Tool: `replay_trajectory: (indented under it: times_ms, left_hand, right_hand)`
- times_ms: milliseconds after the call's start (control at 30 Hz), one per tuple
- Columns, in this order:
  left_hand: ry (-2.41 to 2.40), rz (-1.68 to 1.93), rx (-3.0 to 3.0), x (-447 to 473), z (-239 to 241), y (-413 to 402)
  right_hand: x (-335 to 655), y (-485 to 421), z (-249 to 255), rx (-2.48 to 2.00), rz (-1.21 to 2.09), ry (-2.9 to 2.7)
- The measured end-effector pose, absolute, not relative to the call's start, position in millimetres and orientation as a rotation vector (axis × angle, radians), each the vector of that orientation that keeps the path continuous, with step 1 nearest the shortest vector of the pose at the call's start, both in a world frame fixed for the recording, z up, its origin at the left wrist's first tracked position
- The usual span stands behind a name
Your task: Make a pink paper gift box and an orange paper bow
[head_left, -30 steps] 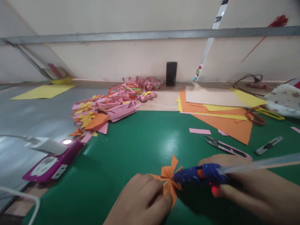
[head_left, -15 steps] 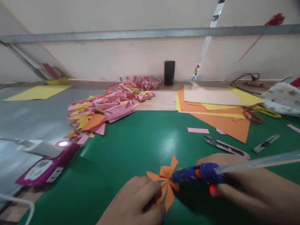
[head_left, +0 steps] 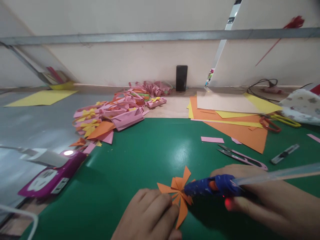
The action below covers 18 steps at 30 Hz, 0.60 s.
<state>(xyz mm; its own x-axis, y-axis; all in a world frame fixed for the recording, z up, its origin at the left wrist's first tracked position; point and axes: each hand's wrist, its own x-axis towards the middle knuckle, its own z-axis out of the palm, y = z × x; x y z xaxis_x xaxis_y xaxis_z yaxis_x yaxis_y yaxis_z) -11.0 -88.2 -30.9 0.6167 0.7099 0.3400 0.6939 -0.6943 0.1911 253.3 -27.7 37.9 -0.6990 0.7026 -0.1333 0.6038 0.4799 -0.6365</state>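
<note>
An orange paper bow (head_left: 180, 194) lies on the green cutting mat (head_left: 140, 156) near the front edge. My left hand (head_left: 150, 216) is curled, its fingertips pinching the bow's lower left strips. My right hand (head_left: 270, 203) grips a blue glue gun (head_left: 212, 187) with a clear glue stick (head_left: 277, 175) sticking out behind. The gun's nozzle touches the bow's middle from the right. A red light glows under the gun by my fingers.
A pile of pink, orange and yellow paper crafts (head_left: 112, 115) sits at the mat's far left. Orange and yellow sheets (head_left: 232, 116), scissors (head_left: 270, 124), thread snips (head_left: 240, 156) and a utility knife (head_left: 285, 154) lie right. A purple power strip (head_left: 52, 175) sits left. A black phone (head_left: 181, 78) leans on the wall.
The bow has been turned a little under my left fingers, its lower strip now pointing down. The glue gun stays at its middle.
</note>
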Motion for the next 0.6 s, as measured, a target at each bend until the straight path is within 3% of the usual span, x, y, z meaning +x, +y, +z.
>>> replay_trajectory:
  times_ms: [200, 600]
  left_hand:
    - [1.295, 0.818, 2.657, -1.0, -38.8, -89.3]
    - [1.184, 0.870, 2.132, -0.5, -29.7, -83.8]
  right_hand:
    - [254.4, -26.6, 36.2, -1.186, 1.072, -2.580]
    - [255.3, -22.9, 32.9, -1.155, 1.162, -2.609]
